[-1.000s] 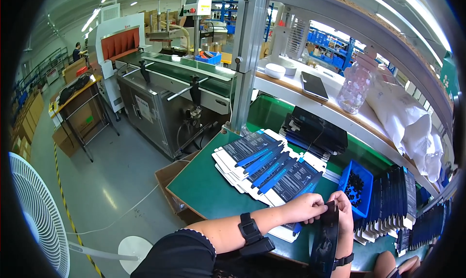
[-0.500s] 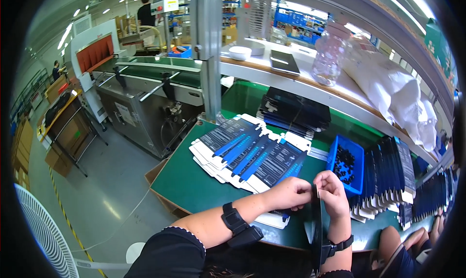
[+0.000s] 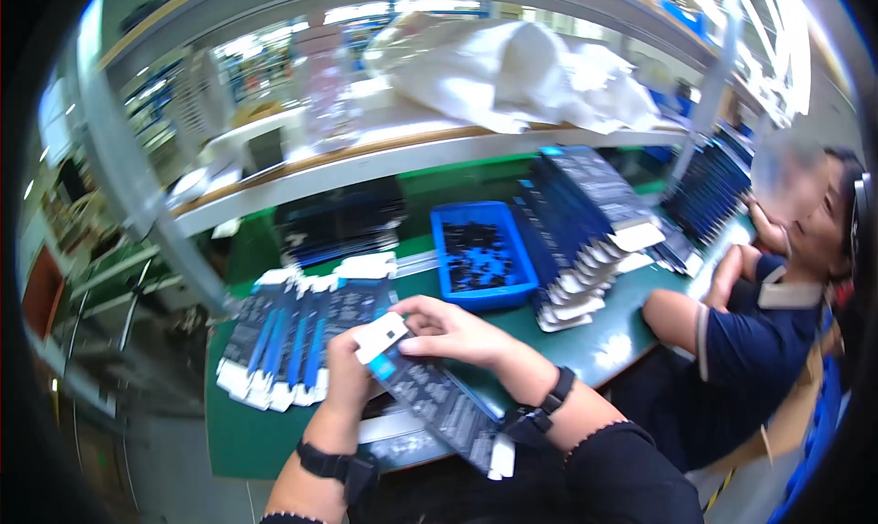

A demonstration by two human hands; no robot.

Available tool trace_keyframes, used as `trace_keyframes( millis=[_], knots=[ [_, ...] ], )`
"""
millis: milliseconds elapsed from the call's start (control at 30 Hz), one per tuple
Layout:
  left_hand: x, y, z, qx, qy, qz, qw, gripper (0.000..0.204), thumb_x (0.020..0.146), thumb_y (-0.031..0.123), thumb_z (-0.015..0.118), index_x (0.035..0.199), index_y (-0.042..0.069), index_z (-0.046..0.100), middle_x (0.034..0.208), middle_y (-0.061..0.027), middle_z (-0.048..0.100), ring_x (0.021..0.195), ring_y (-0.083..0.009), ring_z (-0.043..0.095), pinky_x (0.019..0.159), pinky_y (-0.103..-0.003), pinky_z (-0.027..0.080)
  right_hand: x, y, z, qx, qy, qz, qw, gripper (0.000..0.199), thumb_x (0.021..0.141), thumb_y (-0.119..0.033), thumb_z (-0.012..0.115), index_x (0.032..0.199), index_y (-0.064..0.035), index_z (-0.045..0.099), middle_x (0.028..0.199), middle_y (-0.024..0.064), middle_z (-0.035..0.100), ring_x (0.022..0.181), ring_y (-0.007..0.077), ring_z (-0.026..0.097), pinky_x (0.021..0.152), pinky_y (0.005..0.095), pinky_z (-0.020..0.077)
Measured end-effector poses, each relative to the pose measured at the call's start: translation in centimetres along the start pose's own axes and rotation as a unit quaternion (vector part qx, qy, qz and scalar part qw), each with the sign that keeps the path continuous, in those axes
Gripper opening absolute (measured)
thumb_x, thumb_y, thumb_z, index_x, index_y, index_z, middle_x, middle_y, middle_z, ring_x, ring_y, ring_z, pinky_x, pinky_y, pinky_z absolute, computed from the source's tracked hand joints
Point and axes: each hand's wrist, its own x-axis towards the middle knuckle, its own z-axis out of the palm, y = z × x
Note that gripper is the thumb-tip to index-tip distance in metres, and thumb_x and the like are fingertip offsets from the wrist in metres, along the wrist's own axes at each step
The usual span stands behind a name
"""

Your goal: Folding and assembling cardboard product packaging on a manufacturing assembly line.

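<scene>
- Green worktable (image 3: 604,346) fills the middle of the frame, under a long shelf (image 3: 366,163) that crosses the upper half; the picture is blurred by motion.
- Left hand (image 3: 346,370), lower centre: fingers curled around the near end of a flat dark carton (image 3: 439,401), grasping it from the left.
- Right hand (image 3: 453,332), just right of the left hand: fingers pinch the carton's white end flap (image 3: 380,335) from above, so both hands clasp the same piece.
- Flat dark carton: long and narrow, dark with a white flap at each end, slanting from centre frame down toward the lower right, above the table's near edge.
- Black wristbands (image 3: 540,412) sit on both forearms.
- Row of flat cartons (image 3: 293,341), left of the hands: dark with blue stripes and white ends, fanned out on the table.
- Blue bin (image 3: 480,254), just above the hands: holds small dark parts too blurred to identify.
- Stack of cartons (image 3: 581,222), right of the bin: standing on edge, leaning together.
- White bags (image 3: 521,71) lie on the shelf, upper centre.
- Second person (image 3: 759,341), right edge: dark short-sleeved shirt, forearms resting on the table.
</scene>
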Motion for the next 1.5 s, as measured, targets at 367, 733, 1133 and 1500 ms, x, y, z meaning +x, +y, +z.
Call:
trace_keyframes(
  millis=[367,733,1133,1500],
  knots=[
    [-0.1,0.6,1.2,-0.188,-0.072,-0.090,0.975,0.053,0.094,0.043,0.034,0.119,-0.001,0.048,0.108,-0.0137,0.059,0.091,-0.0214,0.062,0.074,-0.036,0.053,0.7,0.2,-1.6,0.195,0.139,-0.125,0.963,0.040,0.083,-0.007,0.063,0.115,-0.0046,0.040,0.099,0.0083,0.061,0.089,0.0120,0.059,0.078,0.0249,0.0471],
    [-1.8,3.5,3.5,-0.236,-0.278,-0.200,0.910,0.075,0.071,0.030,0.072,0.127,-0.004,0.035,0.115,-0.0279,0.052,0.105,-0.0385,0.056,0.087,-0.047,0.049,-0.2,-1.3,-2.2,0.179,0.247,-0.121,0.945,0.048,0.086,-0.022,0.061,0.125,-0.0063,0.037,0.102,0.0056,0.058,0.092,0.0102,0.057,0.075,0.0245,0.0464],
    [-0.3,1.2,2.2,-0.078,-0.037,-0.079,0.993,0.037,0.092,0.019,0.052,0.122,-0.001,0.044,0.108,-0.0090,0.057,0.092,-0.0143,0.057,0.076,-0.027,0.048,0.3,-1.0,-1.6,0.066,0.181,-0.160,0.968,0.027,0.087,-0.006,0.052,0.113,0.0033,0.052,0.102,0.0067,0.061,0.090,0.0099,0.056,0.082,0.0242,0.0460],
    [1.2,0.6,0.6,0.081,0.101,0.062,0.990,0.018,0.090,0.013,0.056,0.102,0.000,0.053,0.088,-0.0027,0.057,0.073,-0.0050,0.052,0.062,-0.018,0.043,0.0,-0.4,-2.2,-0.133,0.145,-0.045,0.979,0.049,0.082,-0.005,0.060,0.128,-0.0088,0.045,0.074,0.0004,0.056,0.071,0.0040,0.050,0.061,0.0182,0.0394]
  ],
)
